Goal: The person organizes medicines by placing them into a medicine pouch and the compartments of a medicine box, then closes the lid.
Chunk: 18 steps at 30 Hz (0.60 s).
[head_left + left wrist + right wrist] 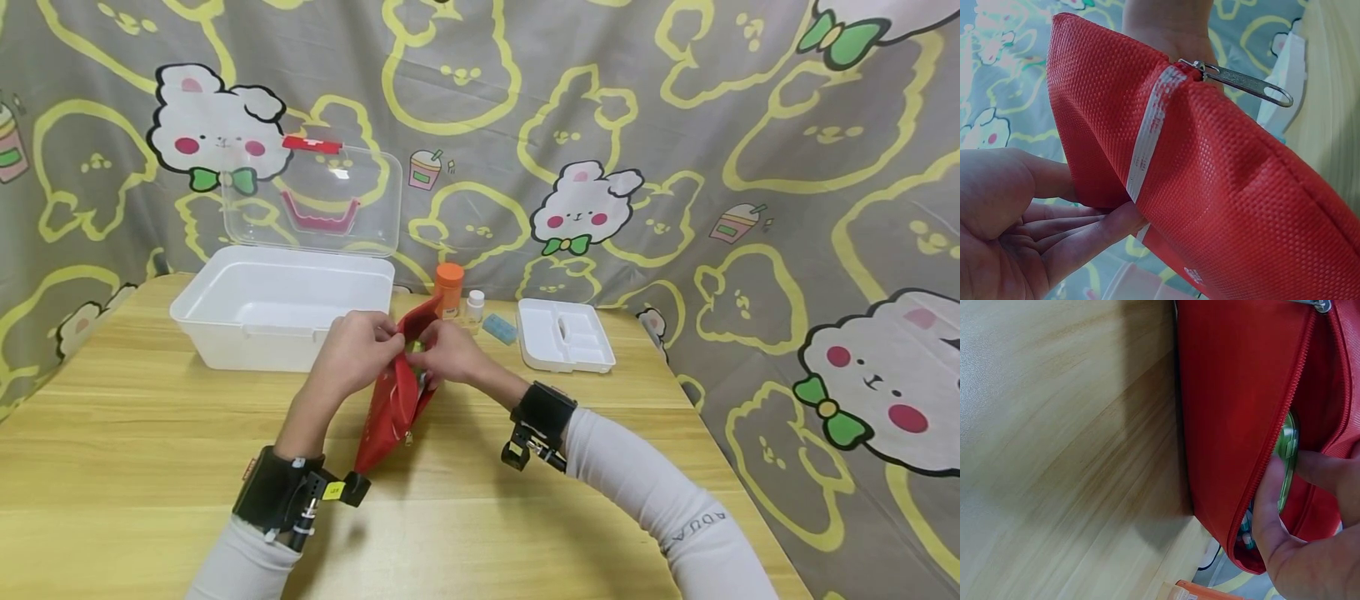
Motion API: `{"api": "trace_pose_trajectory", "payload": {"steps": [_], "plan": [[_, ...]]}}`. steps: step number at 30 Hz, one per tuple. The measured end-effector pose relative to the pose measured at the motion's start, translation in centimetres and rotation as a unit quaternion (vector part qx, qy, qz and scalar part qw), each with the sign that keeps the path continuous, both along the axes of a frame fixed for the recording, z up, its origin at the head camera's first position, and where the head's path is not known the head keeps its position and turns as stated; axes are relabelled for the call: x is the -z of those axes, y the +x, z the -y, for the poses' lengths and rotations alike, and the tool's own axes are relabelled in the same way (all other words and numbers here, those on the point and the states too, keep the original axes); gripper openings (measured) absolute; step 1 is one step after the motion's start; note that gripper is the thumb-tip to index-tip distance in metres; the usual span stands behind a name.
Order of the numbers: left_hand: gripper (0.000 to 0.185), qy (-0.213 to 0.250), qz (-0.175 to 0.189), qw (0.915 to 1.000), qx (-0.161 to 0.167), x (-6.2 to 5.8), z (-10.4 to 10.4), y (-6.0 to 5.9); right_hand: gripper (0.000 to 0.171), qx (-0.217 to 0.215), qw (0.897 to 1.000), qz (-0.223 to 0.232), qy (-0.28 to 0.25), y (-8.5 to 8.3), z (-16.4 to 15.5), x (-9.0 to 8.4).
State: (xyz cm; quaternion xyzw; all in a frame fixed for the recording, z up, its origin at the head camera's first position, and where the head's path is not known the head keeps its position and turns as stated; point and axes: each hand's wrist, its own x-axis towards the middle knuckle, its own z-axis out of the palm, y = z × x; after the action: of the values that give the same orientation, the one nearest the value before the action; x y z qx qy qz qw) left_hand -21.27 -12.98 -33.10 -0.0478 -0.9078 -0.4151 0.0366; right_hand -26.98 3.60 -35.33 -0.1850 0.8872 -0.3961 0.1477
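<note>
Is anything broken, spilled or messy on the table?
Nothing stands out. The red pouch is unzipped and held up by the left hand while the right hand reaches inside. The white box stands open, and the orange-capped bottle, small bottle and tray sit tidy, nothing spilled.

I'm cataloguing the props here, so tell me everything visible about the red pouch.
The red pouch looks like coarse woven fabric with a white strip down one side and a red zipper with a metal pull. It is unzipped and stands on edge on the wooden table, in front of the white box. The left hand grips its top edge; the right hand has fingers at the opening, touching something green inside.
</note>
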Motion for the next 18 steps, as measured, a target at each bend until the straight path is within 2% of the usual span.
{"api": "trace_pose_trajectory", "payload": {"steps": [6, 18], "plan": [[0.019, 0.003, 0.003, 1.0000, -0.001, 0.04, 0.12, -0.03, 0.038, 0.002, 1.000, 0.004, 0.003, 0.16, 0.07, -0.01], [0.019, -0.005, -0.009, 0.9999, -0.002, 0.04, 0.24, -0.02, 0.035, -0.002, 1.000, 0.011, 0.003, 0.02, 0.13, 0.30]]}}
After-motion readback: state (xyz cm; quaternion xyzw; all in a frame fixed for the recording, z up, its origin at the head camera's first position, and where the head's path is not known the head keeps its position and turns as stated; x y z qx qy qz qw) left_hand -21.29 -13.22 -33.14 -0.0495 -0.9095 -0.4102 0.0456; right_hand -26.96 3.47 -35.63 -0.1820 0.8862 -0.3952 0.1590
